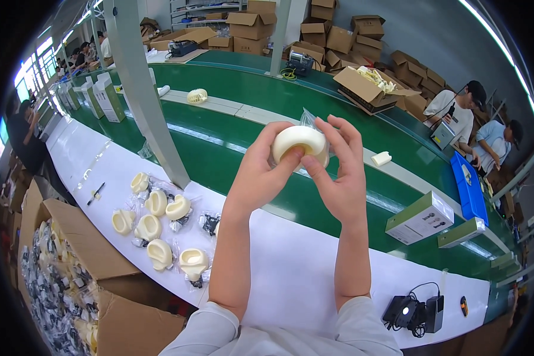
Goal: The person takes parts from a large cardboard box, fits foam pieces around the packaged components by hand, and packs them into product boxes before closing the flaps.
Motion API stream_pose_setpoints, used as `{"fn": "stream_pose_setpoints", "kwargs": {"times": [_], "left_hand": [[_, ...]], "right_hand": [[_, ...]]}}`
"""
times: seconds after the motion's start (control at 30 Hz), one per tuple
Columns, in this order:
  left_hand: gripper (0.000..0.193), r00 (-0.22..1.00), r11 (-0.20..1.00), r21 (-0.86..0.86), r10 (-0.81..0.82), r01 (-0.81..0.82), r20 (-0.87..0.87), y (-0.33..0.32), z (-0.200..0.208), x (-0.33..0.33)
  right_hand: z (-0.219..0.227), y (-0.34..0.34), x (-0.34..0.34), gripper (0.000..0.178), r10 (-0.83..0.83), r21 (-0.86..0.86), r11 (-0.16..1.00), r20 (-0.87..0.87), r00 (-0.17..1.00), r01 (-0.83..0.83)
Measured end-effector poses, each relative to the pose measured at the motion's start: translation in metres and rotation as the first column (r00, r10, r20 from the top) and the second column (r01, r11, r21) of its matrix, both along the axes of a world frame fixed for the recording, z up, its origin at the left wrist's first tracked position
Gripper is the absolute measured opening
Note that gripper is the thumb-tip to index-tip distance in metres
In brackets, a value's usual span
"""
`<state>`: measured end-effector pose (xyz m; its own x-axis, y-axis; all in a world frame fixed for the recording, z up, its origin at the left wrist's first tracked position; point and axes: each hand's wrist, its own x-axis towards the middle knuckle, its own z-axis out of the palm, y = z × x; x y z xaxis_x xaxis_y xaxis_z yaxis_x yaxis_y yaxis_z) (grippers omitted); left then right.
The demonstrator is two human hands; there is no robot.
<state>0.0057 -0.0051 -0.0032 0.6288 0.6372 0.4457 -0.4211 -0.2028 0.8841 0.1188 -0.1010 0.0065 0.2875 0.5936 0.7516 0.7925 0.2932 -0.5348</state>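
Note:
Both my hands are raised over the green conveyor belt, holding a rounded cream plastic part (299, 137) with a hollow in its face. My left hand (260, 173) grips its left side, thumb pressed into the hollow. My right hand (342, 177) holds the right side, thumb at its lower edge and fingers behind. A clear plastic bag (308, 117) shows behind the part; how far it wraps round it I cannot tell. Left of my left forearm, several similar cream parts (148, 227) lie on the white table, among clear bags with dark pieces (208, 223).
A metal post (137, 89) rises at the table's far edge. An open carton (71, 237) of bagged parts stands lower left. Black devices with cables (414, 314) and a utility knife (464, 306) lie right. Printed boxes (406, 228) ride the belt; co-workers (454, 110) stand beyond.

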Motion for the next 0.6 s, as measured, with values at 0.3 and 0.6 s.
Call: {"fn": "stream_pose_setpoints", "kwargs": {"times": [0.3, 0.6], "left_hand": [[0.033, 0.997, 0.999, 0.005, -0.039, 0.039, 0.067, 0.0, 0.003, -0.003], [0.041, 0.99, 0.992, -0.022, -0.123, 0.125, 0.073, -0.003, 0.007, -0.011]], "right_hand": [[0.001, 0.001, 0.001, 0.044, 0.171, -0.02, 0.984, -0.17, 0.97, -0.177], [0.0, 0.0, 0.002, 0.042, 0.309, 0.008, 0.944, -0.369, 0.876, -0.33]]}}
